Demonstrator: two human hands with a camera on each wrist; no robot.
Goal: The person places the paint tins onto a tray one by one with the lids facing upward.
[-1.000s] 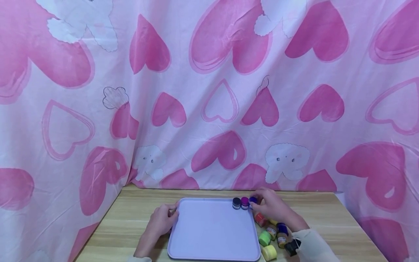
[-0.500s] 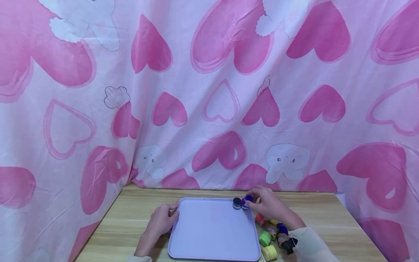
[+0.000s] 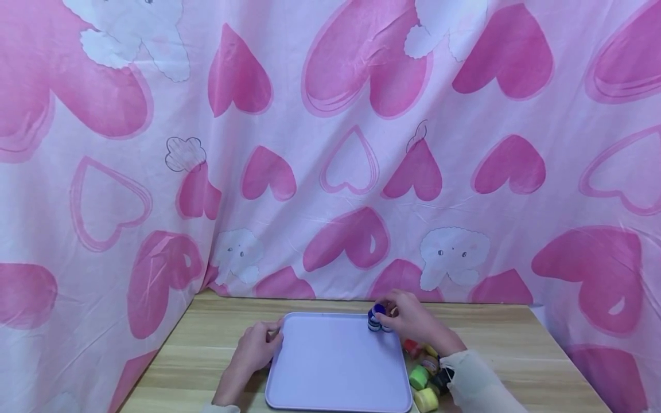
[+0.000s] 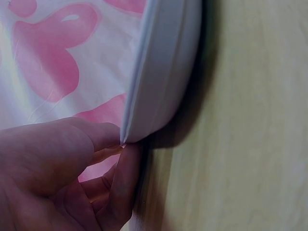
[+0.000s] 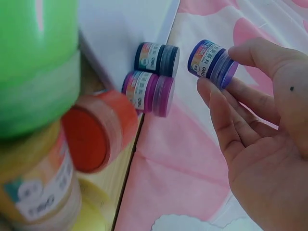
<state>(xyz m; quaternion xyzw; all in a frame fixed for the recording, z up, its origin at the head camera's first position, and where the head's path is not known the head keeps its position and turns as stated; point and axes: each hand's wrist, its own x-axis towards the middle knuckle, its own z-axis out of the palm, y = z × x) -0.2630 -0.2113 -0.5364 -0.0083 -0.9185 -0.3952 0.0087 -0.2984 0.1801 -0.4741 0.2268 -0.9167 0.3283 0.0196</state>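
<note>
A pale, shallow tray point(image 3: 335, 367) lies on the wooden table. My left hand point(image 3: 255, 347) pinches its left rim between thumb and fingers, seen close up in the left wrist view. Over the far right corner of the tray, my right hand point(image 3: 410, 317) holds a small blue paint jar point(image 5: 210, 62) by thumb and fingertips. The right wrist view shows a black paint jar point(image 5: 156, 59) and a magenta paint jar point(image 5: 148, 94) side by side in that corner, apart from the held jar. In the head view the blue jar and hand partly cover both.
Right of the tray lie several more paint jars, among them a red jar point(image 3: 412, 347), a green jar point(image 3: 419, 376) and a yellow jar point(image 3: 426, 400). My right sleeve point(image 3: 477, 381) hides part of this group. A pink heart-patterned curtain point(image 3: 341, 172) hangs behind the table.
My right hand has raised the blue jar from the right end of the row and carried it left, past the magenta jar to over the black one. My left hand stays at the rim.
</note>
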